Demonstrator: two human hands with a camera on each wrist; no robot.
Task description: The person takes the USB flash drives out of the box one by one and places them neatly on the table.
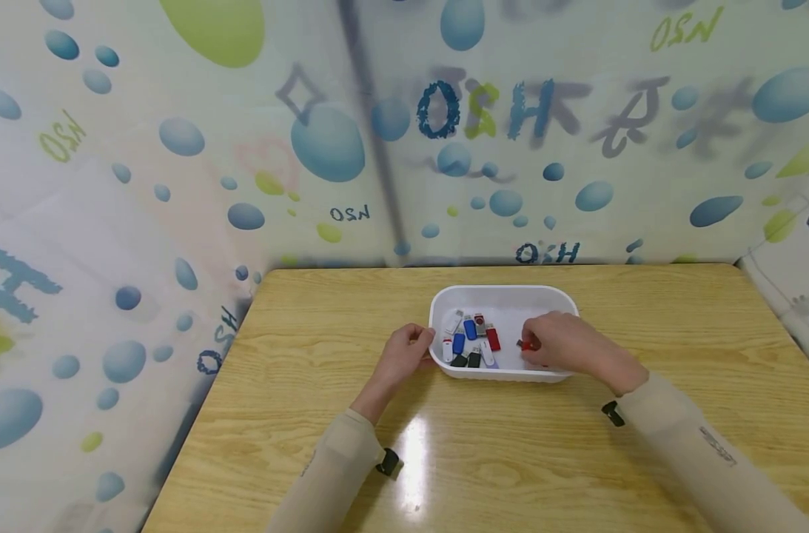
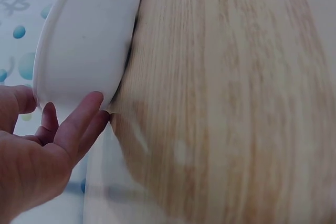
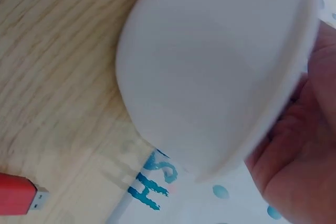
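A white plastic basin point(image 1: 504, 375) stands on the table with several USB flash drives gathered in its left half: blue ones point(image 1: 459, 343), white ones point(image 1: 487, 352), black ones point(image 1: 474, 358) and a red one point(image 1: 493, 337). My left hand point(image 1: 404, 349) holds the basin's left end, thumb at the rim and fingertips against the outer wall, as the left wrist view shows. Over the right half of the basin, my right hand point(image 1: 560, 342) pinches a red USB flash drive point(image 1: 526, 346) partly hidden by its fingers. In the right wrist view the basin wall hides those fingertips.
Another red USB flash drive point(image 3: 16, 195) with a metal plug lies outside the basin in the right wrist view. The wooden table point(image 1: 311, 318) ends at the back against a patterned curtain point(image 1: 391, 185). Small black devices point(image 1: 388, 463) sit at both wrists.
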